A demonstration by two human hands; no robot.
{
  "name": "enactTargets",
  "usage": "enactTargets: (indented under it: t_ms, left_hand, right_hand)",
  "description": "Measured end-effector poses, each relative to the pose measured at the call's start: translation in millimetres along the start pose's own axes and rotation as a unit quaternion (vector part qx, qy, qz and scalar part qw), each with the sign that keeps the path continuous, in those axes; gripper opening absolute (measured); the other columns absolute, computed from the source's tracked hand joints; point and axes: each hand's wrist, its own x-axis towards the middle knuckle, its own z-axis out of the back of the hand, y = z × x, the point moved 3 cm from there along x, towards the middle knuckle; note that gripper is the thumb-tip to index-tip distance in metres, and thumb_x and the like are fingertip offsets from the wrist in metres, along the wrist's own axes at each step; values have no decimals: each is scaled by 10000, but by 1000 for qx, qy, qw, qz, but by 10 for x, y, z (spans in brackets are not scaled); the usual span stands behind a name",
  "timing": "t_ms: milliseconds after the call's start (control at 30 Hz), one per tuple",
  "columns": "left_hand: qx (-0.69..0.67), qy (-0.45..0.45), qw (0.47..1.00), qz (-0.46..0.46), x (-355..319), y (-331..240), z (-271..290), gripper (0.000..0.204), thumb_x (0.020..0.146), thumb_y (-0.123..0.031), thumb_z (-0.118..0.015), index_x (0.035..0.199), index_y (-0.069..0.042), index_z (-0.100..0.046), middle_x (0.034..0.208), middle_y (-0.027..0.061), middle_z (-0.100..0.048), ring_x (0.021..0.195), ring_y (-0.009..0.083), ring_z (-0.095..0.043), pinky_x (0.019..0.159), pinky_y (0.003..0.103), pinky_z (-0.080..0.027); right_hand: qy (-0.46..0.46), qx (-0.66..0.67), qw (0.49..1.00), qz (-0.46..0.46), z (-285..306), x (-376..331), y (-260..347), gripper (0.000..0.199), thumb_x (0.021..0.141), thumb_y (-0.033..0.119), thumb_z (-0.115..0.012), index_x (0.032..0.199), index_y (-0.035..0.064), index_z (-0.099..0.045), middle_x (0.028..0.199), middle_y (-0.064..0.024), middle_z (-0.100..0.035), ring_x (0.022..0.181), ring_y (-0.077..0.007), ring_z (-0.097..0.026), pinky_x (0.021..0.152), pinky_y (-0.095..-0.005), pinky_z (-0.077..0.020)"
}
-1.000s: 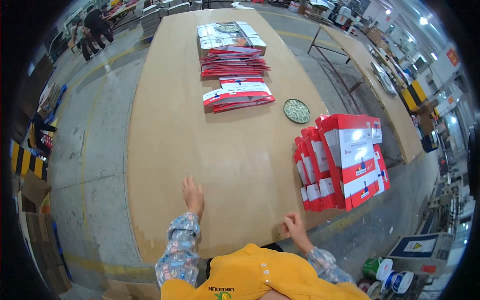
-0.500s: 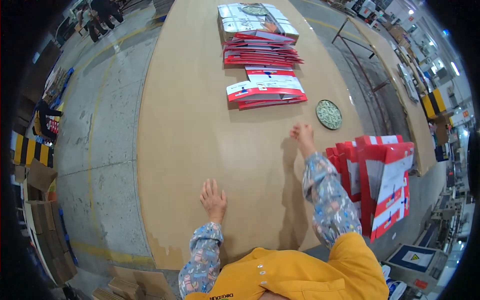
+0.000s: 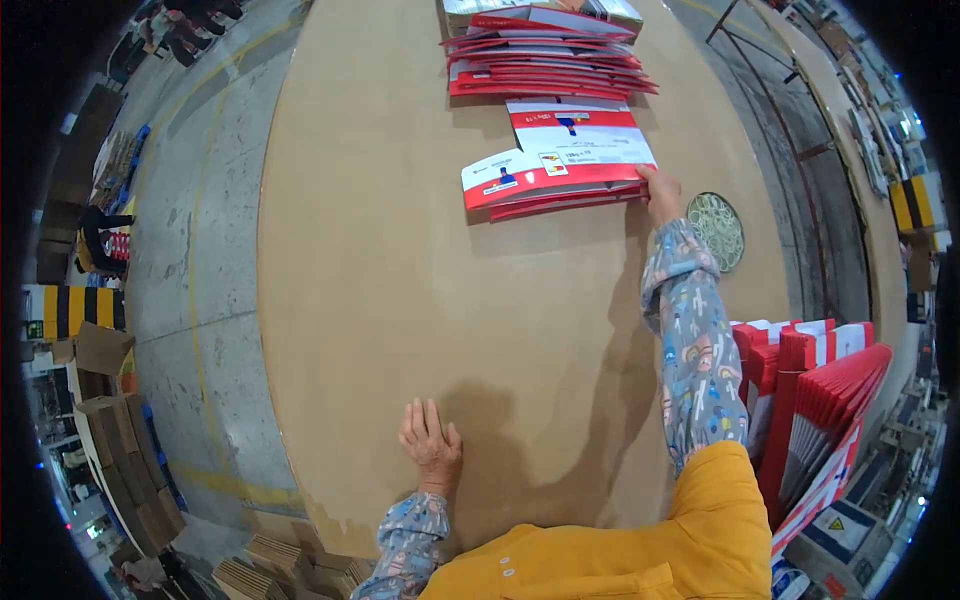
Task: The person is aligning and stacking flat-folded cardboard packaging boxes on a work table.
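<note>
My right hand (image 3: 661, 195) reaches forward to the right end of a flat red-and-white printed carton (image 3: 580, 170) on the table. Its fingers close on the carton's edge, beneath which lie more folded layers. My left hand (image 3: 432, 445) rests flat near the table's front, fingers stretched out and holding nothing. Just right of my right hand lies a round green patterned disc (image 3: 716, 232). Beyond the carton is a stack of similar red-and-white flat cartons (image 3: 545, 65).
At the table's right edge, beside my right forearm, stand several bundles of red-and-white folded cartons (image 3: 800, 400). A wrapped package (image 3: 612, 12) sits at the far end of the brown table (image 3: 350, 270). Brown cardboard (image 3: 120, 460) is piled on the left, across the floor.
My right hand has moved forward to the flat carton and taken its right edge. My view has shifted closer to the table. The left hand stays flat on the table.
</note>
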Motion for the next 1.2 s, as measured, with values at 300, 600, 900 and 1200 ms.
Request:
enactTargets:
  t_ms: [300, 600, 900, 1200]
  left_hand:
    - [11, -8, 1000, -14, 4, 56, 36, 612, 781, -220, -608, 1341, -39, -440, 1416, 178, -363, 1317, 359, -314, 1039, 525, -265]
    - [-262, -19, 961, 91, 263, -326, 19, 543, 813, -200, -625, 1300, -25, -458, 1325, 155, -438, 1246, 300, -395, 1012, 459, -324]
    - [-854, 19, 412, 317, 1355, -873, -272, 433, 925, -111, -564, 1323, -22, -418, 1277, 119, -516, 1142, 227, -528, 951, 375, -454]
    - [-781, -151, 534, 285, 1868, -219, -69, 479, 853, 56, -578, 1303, 34, -416, 1242, 139, -532, 1094, 243, -561, 929, 363, -481]
  right_hand:
    - [-43, -176, 982, 62, 263, 160, -42, 364, 708, 213, -765, 962, -18, -646, 816, -96, -635, 674, -190, -616, 521, -325, -509]
    - [97, 226, 968, -53, 65, -1367, -681, 391, 803, 24, -646, 1115, 32, -412, 936, -122, -581, 627, -165, -565, 474, -257, -494]
    - [129, 162, 973, -99, -33, -3457, -1130, 298, 881, 106, -594, 1133, 53, -444, 988, -108, -589, 725, -164, -605, 522, -275, -531]
    - [85, -97, 970, 204, -181, -2552, -625, 304, 884, 214, -601, 1090, 16, -496, 964, -52, -538, 868, -156, -517, 799, -298, -443]
